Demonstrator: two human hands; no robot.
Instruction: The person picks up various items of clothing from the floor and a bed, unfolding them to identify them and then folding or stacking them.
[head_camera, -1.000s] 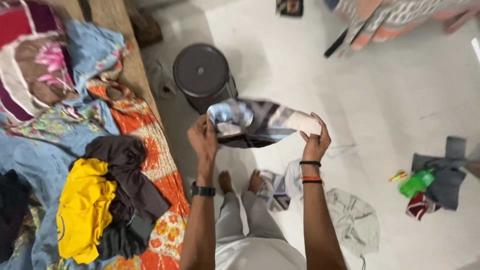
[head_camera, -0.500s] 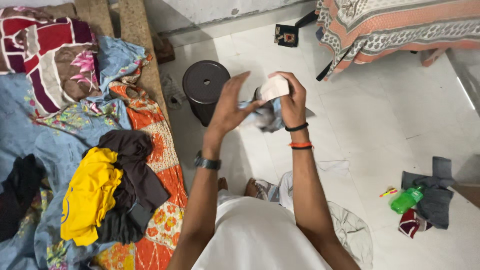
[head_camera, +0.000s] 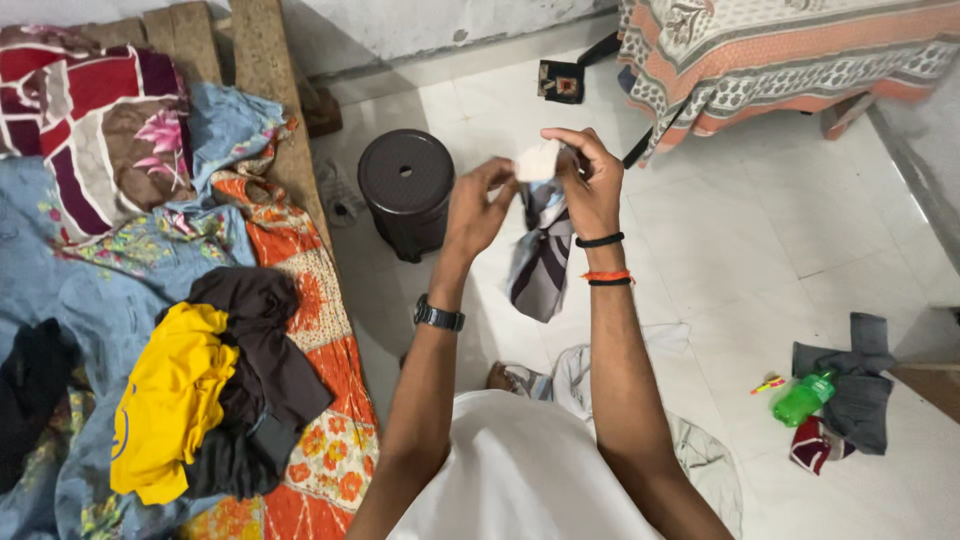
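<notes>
Both my hands pinch the striped cloth (head_camera: 541, 255) at its top, left hand (head_camera: 478, 207) & right hand (head_camera: 590, 185); prob. folded. Best: edges level, grip tight, over the stool (head_camera: 405, 180).

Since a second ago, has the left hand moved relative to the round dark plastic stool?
Yes. The left hand has swung rightward, toward the right hand, pinching the striped cloth together beside the stool.

Both arms reach forward, left hand (head_camera: 478, 208) and right hand (head_camera: 588, 182) raised close together, fingers pinched shut.
</notes>
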